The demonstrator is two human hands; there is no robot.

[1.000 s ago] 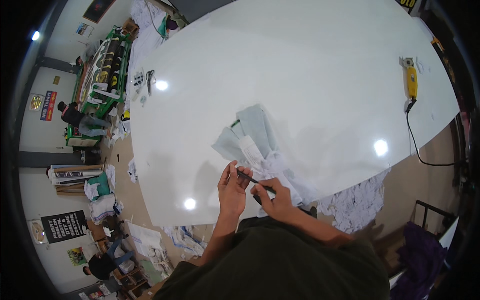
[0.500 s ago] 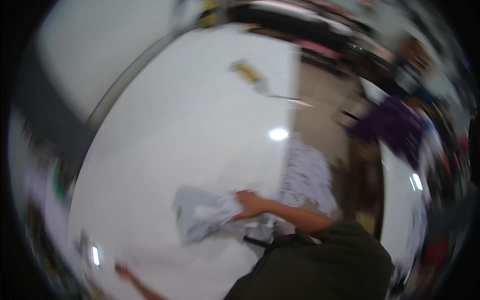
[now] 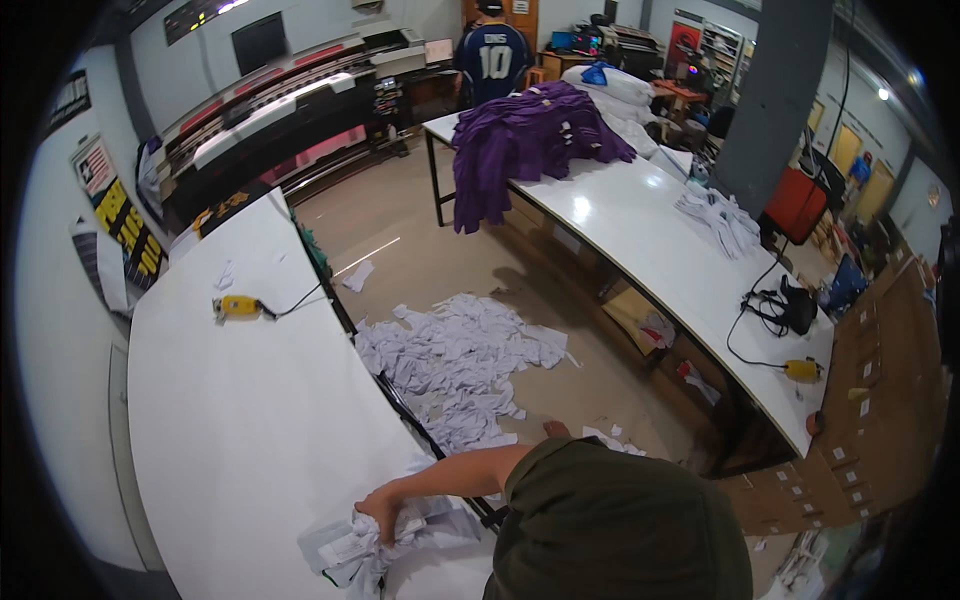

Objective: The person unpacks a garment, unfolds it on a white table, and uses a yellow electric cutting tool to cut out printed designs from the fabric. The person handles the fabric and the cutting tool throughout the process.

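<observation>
My right hand [image 3: 385,510] has its fingers closed on a crumpled bundle of pale fabric and papers [image 3: 348,550] at the inner edge of the white table [image 3: 210,420], low in the middle of the view. My right forearm and dark green sleeve reach across from the lower right, hiding part of the bundle. My left hand is out of view.
A yellow electric cutter [image 3: 238,306] lies farther along this table. A second table [image 3: 660,260] holds purple garments [image 3: 530,140], white pieces and another corded yellow cutter [image 3: 802,369]. Fabric scraps [image 3: 450,350] cover floor between the tables. A person [image 3: 492,62] stands beyond; cardboard lies right.
The view has swung right toward the room. My hands, earlier together on a thin dark object, have parted; my right hand now grips the bundle and my left has left the view.
</observation>
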